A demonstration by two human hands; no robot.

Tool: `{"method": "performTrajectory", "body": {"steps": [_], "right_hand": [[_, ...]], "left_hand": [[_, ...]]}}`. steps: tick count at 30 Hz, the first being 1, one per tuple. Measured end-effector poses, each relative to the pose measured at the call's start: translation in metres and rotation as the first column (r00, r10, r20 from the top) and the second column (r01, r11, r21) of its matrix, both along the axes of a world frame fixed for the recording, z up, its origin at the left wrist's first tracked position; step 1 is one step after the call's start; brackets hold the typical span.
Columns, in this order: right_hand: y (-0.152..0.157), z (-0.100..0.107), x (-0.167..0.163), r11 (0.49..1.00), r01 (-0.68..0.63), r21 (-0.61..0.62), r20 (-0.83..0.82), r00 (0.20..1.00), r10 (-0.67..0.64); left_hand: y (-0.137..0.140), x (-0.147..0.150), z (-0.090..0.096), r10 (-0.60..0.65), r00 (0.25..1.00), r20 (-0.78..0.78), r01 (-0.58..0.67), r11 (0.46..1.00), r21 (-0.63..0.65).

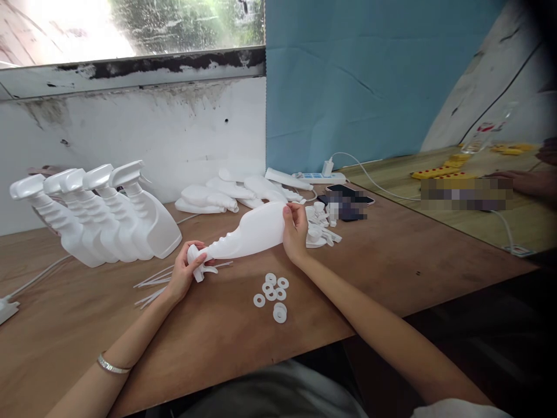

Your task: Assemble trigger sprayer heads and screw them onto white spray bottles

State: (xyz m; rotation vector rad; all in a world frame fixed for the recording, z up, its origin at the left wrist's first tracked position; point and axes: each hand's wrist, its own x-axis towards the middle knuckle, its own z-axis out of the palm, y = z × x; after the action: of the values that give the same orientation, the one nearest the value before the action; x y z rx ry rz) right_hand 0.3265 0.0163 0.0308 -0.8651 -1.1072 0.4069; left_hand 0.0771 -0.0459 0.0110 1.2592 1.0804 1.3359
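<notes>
A white spray bottle [256, 229] is held on its side above the brown table. My right hand [296, 232] grips its base end, thumb on top. At the neck end, my left hand [186, 268] is closed around the white trigger spray head [195, 255], which meets the bottle's neck. Whether the head is screwed tight cannot be seen. Below the bottle lie several white ring washers [270, 292]. Thin white dip tubes [152, 283] rest beside my left hand. Loose white trigger heads [322, 226] are heaped just beyond my right hand.
Several spray bottles with heads [113, 220] stand in a row at the left. Bottles without heads [230, 191] lie by the wall. A power strip [319, 177], a phone [350, 193] and cables are at the back. Another person's hand [522, 186] is at the right table.
</notes>
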Motion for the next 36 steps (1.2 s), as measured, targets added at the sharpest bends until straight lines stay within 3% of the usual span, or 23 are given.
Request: {"method": "performTrajectory", "body": {"steps": [9, 15, 21, 29, 36], "right_hand": [[0.0003, 0.0002, 0.0012, 1.000, 0.004, -0.013, -0.001, 1.000, -0.004], [0.0007, 0.0006, 0.0011, 1.000, -0.013, 0.003, -0.013, 1.000, 0.013], [0.0008, -0.0006, -0.0008, 1.000, -0.008, -0.008, -0.005, 1.000, 0.008], [-0.0005, 0.0003, -0.0012, 1.000, -0.012, -0.015, 0.002, 1.000, 0.012], [0.0045, 0.0014, 0.0001, 0.995, -0.037, -0.092, -0.147, 0.989, 0.024]], "left_hand": [[-0.0016, 0.0016, 0.0024, 0.027, 0.996, -0.083, -0.029, 0.999, -0.026], [-0.0036, 0.0005, 0.0031, 0.111, 0.972, -0.207, -0.077, 0.983, 0.165], [-0.0017, 0.0006, 0.0008, 0.102, 0.990, -0.100, -0.092, 0.990, 0.108], [-0.0066, 0.0008, 0.0061, 0.116, 0.980, -0.161, -0.081, 0.974, 0.210], [-0.0039, 0.0056, 0.0053, 0.110, 0.992, 0.063, -0.115, 0.988, 0.099]]}}
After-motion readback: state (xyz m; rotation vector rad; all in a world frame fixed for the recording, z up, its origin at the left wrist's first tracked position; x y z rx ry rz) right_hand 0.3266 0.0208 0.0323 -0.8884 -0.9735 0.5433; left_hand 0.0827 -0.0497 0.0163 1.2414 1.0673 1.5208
